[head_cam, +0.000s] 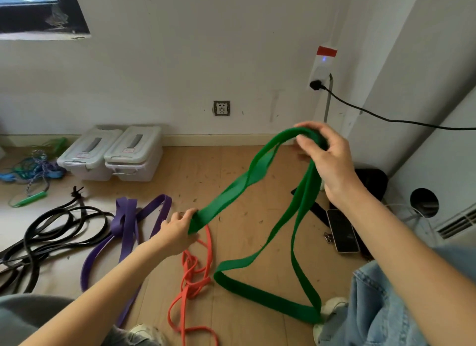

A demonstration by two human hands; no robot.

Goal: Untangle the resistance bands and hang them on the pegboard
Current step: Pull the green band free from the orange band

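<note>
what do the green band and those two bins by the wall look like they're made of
Green band: apparently matte rubber or latex; it hangs limp and folds flat. The two bins: probably translucent plastic with opaque pale lids, since their walls look cloudy and moulded.

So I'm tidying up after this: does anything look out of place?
Yes. A phone lies on the floor by the right knee, easy to step on, and the orange band on the floor is knotted up.
</note>
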